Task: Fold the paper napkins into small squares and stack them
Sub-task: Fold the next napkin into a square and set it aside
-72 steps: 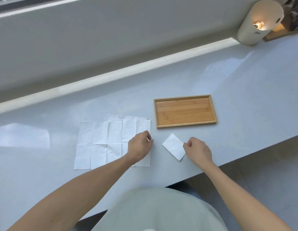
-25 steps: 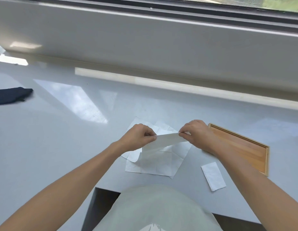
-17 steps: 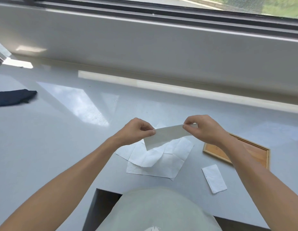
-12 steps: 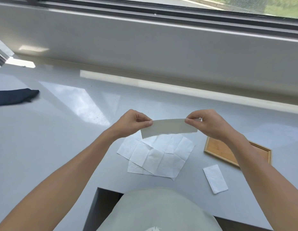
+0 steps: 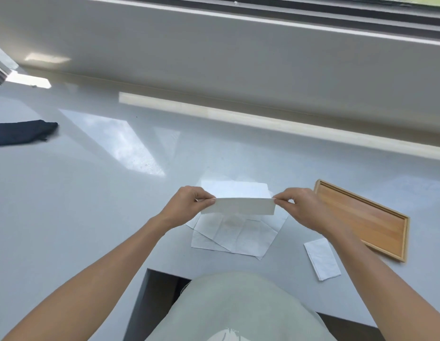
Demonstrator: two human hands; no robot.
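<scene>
Nearest, at five o'clock, a folded napkin [image 5: 322, 259] is lying on the bench [image 5: 91, 205]. Above the loose sheets [image 5: 235, 236], the left hand [image 5: 187, 205] and right hand [image 5: 301, 206] are each pinching an end of the napkin strip [image 5: 241, 206], suspended taut. Best bringing ends together squarely, then creasing firmly. Tray [image 5: 361, 219] waiting at three o'clock.
</scene>
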